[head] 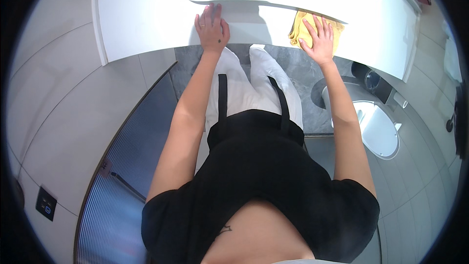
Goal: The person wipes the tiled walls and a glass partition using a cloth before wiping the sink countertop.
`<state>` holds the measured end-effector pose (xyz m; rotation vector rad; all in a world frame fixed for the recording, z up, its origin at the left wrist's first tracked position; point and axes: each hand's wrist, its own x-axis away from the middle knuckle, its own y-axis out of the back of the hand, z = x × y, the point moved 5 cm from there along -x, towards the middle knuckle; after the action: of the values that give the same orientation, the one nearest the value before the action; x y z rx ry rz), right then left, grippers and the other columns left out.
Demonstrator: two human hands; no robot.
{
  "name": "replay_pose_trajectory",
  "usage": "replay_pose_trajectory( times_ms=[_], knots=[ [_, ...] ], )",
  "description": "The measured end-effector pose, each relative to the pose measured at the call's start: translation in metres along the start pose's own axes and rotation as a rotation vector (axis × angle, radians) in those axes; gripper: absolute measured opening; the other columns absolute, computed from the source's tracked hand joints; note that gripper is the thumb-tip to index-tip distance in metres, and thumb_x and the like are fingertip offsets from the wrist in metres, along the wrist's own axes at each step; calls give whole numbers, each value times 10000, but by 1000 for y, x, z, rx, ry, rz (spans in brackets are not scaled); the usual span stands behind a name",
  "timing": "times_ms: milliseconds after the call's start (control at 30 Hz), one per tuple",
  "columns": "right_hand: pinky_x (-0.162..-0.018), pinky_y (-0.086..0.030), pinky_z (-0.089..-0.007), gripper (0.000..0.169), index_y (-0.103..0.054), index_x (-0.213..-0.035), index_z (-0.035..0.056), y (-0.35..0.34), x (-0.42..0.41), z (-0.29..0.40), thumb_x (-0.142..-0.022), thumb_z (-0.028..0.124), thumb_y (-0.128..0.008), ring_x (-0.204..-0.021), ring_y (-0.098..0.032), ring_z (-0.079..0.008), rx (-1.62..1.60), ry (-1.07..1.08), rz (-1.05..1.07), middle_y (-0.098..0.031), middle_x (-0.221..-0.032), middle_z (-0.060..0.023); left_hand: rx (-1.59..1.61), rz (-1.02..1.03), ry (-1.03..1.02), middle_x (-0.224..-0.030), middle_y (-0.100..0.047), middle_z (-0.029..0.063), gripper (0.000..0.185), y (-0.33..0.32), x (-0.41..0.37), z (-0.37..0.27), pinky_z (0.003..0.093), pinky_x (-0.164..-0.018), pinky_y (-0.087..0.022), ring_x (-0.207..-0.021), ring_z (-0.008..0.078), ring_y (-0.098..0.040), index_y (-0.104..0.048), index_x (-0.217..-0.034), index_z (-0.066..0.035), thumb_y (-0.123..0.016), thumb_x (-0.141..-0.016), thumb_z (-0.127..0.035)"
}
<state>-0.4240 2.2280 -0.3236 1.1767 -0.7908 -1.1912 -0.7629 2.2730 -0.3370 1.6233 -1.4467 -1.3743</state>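
Observation:
A folded yellow cloth (301,29) lies on the white cabinet front (146,25) at the upper right of the view. My right hand (318,40) rests flat on it with the fingers spread. To the left, my left hand (212,29) touches the same white surface with its fingertips near a thin dark edge line (253,0). It holds nothing, and its fingers are a little apart. Between the two hands a shadow falls across the white surface. Part of the cloth is hidden under my right hand.
A toilet (381,132) with its lid down stands to the right, near a dark bin-like object (372,79). At the left are a ribbed glass panel (124,161) and a black wall socket (46,203). Grey floor tiles (242,49) show below the cabinet.

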Motion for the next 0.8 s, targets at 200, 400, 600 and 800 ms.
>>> replay_pose_trajectory(
  times_ms=[200,400,600,800],
  knots=[
    [-1139,-187,-599,672,-467,-1432,300,-15,-14,43,-824,546,-614,-1424,-242,-393,10,52,66,-334,-1529,-103,-50,-2,-11,-1330,-505,70,483,0,0,0,508,-1096,-286,-1278,233,-463,-575,-1308,-135,-546,-826,-160],
    [-1134,-198,-604,707,-423,-1460,314,-30,-40,113,-830,596,-579,-1435,-225,-392,-6,147,149,-310,-1548,-102,-59,29,6,-1352,-496,50,514,-2,2,1,514,-1120,-243,-1321,221,-434,-548,-1350,-154,-540,-836,-155],
    [-1160,-103,-600,678,-417,-1462,321,-50,-59,156,-856,598,-544,-1435,-204,-420,-161,143,113,-306,-1556,-113,-57,106,15,-1409,-470,78,557,-2,2,3,519,-1131,-226,-1343,251,-422,-519,-1364,-170,-551,-809,-132],
    [-1160,-149,-582,654,-460,-1425,319,-55,-63,164,-834,569,-587,-1427,-251,-377,-210,132,76,-318,-1551,-77,-88,157,31,-1430,-454,67,504,-8,4,9,520,-1153,-182,-1365,238,-386,-504,-1358,-156,-502,-854,-177]
  ],
)
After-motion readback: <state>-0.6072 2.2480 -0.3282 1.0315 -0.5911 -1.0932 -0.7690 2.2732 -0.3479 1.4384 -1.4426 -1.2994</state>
